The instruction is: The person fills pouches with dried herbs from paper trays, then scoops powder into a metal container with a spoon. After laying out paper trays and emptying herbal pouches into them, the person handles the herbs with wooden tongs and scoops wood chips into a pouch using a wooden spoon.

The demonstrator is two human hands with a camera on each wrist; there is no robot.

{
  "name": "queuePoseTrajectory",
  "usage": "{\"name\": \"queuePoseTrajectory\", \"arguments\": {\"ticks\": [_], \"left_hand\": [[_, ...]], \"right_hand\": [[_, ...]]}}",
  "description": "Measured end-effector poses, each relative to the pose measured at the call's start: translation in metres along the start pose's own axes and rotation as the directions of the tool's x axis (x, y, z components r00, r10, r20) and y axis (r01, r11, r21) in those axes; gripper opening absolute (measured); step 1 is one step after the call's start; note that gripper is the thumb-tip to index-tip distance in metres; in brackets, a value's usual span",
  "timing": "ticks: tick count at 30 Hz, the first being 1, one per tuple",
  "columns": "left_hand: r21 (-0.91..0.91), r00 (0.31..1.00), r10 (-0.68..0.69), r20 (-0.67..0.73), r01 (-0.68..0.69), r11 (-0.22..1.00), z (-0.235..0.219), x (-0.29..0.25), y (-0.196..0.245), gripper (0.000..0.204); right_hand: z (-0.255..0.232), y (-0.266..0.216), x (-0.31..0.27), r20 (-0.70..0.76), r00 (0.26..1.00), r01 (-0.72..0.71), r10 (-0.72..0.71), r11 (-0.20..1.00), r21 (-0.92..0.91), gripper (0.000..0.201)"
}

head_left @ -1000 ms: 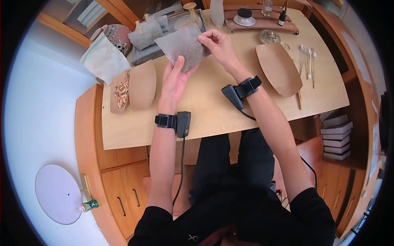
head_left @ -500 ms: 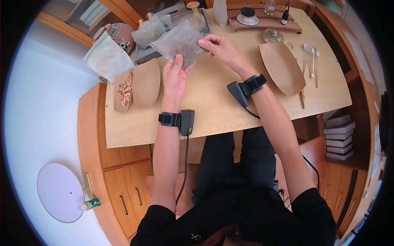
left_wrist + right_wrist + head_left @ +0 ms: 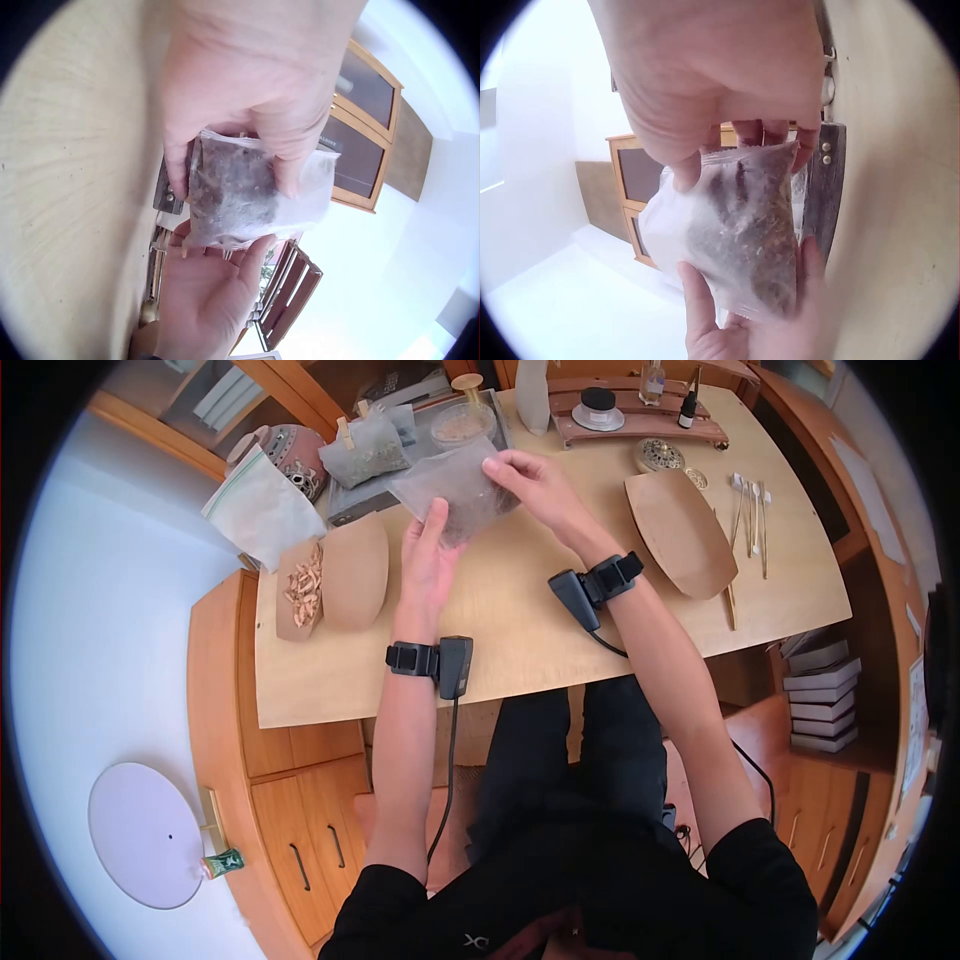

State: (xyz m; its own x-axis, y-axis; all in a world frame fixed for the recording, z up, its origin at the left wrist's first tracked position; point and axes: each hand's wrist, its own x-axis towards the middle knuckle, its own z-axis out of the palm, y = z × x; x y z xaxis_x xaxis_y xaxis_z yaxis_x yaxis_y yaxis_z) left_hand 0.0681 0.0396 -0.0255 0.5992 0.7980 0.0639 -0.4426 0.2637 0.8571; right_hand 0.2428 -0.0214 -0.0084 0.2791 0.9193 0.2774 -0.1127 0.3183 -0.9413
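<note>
A translucent whitish sachet (image 3: 452, 478) of dark, crumbly dried material is held up above the table by both hands. My left hand (image 3: 428, 560) grips its lower left edge, thumb on the near face and fingers behind. On the opposite edge, my right hand (image 3: 543, 492) pinches the sachet near its upper right corner. In the left wrist view the dark filling gathers at one end of the sachet (image 3: 236, 196), while the other end looks pale and flat. Fingers of the right hand show behind the sachet (image 3: 742, 221) in the right wrist view.
Left on the table are a brown tray (image 3: 357, 575), a smaller tray of woody pieces (image 3: 303, 592) and a white pouch (image 3: 262, 510). A clipped herb bag (image 3: 365, 455) lies behind. On the right are an empty brown tray (image 3: 680, 532), slim tools (image 3: 754, 520) and a wooden stand (image 3: 640, 428).
The sachet has tilted and come slightly lower and to the right, uncovering the round dish behind it. Both hands keep their hold, and the head view has shifted slightly.
</note>
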Motion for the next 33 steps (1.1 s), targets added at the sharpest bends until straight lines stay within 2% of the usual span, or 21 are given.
{"name": "queuePoseTrajectory", "arguments": {"ticks": [2,5,7,11,17,20,25,29,33], "left_hand": [[-0.019,1.0,-0.029,0.008,0.029,0.999,-0.003,-0.004,-0.003,0.045],[-0.015,1.0,0.023,0.0,-0.023,1.0,-0.001,-0.001,-0.004,0.04],[0.058,0.997,0.069,-0.036,-0.066,0.996,0.004,-0.001,-0.002,0.04],[0.048,0.996,0.062,-0.066,-0.059,0.997,0.0,-0.002,-0.004,0.039],[0.024,0.994,0.1,-0.035,-0.099,0.995,0.003,0.003,-0.001,0.04],[0.028,0.994,0.102,-0.037,-0.101,0.995,-0.002,-0.003,-0.004,0.042],[-0.013,0.992,0.114,-0.056,-0.115,0.993,-0.008,0.005,-0.006,0.046],[-0.003,0.988,0.133,-0.082,-0.134,0.991,-0.014,0.003,-0.009,0.047],[-0.032,0.991,0.126,-0.056,-0.127,0.991,-0.008,0.005,-0.002,0.044]], "right_hand": [[-0.001,0.006,-0.003,-0.029,0.998,-0.058,0.058,0.998,0.014,0.03],[-0.001,0.004,-0.004,-0.076,0.996,-0.04,0.042,0.999,0.028,0.025],[0.003,0.001,-0.004,-0.109,0.994,-0.025,0.027,1.0,0.018,0.02],[0.002,0.01,-0.002,-0.086,0.995,-0.037,0.042,0.997,0.06,0.017],[0.004,0.011,0.001,-0.078,0.997,-0.013,0.019,0.997,0.074,0.016],[0.008,0.012,-0.005,-0.065,0.996,-0.052,0.058,0.994,0.093,0.016],[0.003,0.015,0.002,-0.111,0.993,-0.012,0.023,0.994,0.106,0.016],[0.005,0.003,-0.007,-0.131,0.987,-0.072,0.088,0.99,0.124,0.014],[0.003,-0.001,-0.001,-0.154,0.988,-0.004,0.025,0.992,0.13,0.012]]}}
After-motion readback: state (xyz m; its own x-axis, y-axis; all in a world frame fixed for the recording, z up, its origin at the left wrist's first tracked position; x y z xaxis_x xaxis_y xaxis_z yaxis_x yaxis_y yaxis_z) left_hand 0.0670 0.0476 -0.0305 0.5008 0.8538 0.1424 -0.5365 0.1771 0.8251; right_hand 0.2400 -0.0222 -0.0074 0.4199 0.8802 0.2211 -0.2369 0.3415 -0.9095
